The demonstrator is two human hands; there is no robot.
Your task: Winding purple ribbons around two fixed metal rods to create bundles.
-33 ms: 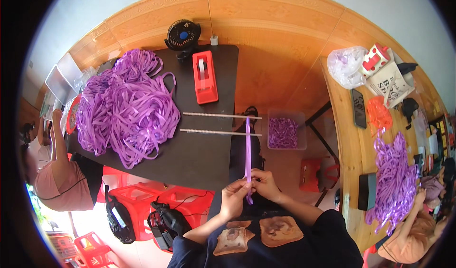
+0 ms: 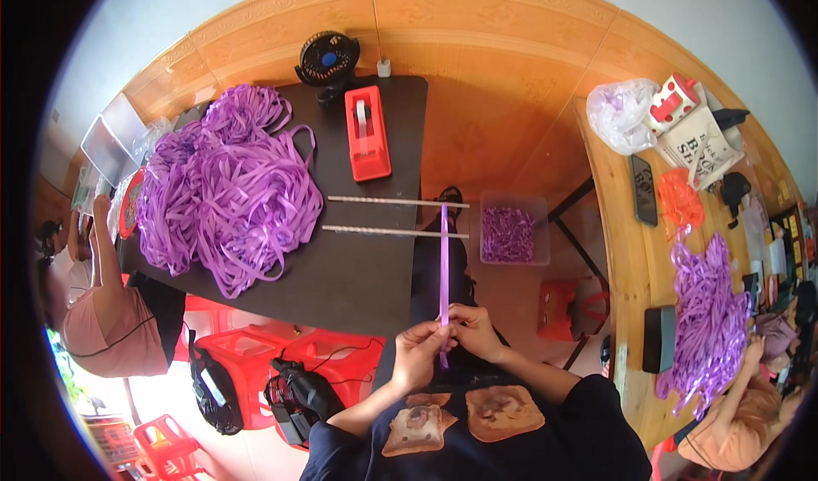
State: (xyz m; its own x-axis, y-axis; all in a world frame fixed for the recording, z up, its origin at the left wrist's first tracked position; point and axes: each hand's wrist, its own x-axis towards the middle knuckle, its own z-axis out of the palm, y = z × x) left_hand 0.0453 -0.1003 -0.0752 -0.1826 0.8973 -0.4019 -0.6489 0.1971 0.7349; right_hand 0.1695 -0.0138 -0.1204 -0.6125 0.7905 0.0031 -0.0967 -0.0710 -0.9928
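A purple ribbon (image 2: 444,268) runs taut from two thin metal rods (image 2: 383,230) down to my hands. Both rods lie side by side on the dark table, their right ends jutting past its edge, and the ribbon's far end is at those ends. My left hand (image 2: 417,355) pinches the ribbon near its lower end. Touching it, my right hand (image 2: 477,332) also has its fingers closed on the ribbon. A short tail hangs below the fingertips. Exactly how the fingers cross the ribbon is partly hidden.
A big heap of purple ribbon (image 2: 234,191), a red tape dispenser (image 2: 368,136) and a black fan (image 2: 329,62) occupy the dark table (image 2: 358,285). A clear bin (image 2: 545,234) of purple pieces stands on the floor. Right, a wooden table (image 2: 626,328) bears more ribbon. People sit on both sides.
The ribbon looks narrower and straighter between the rods and my hands. My hands keep nearly the same place.
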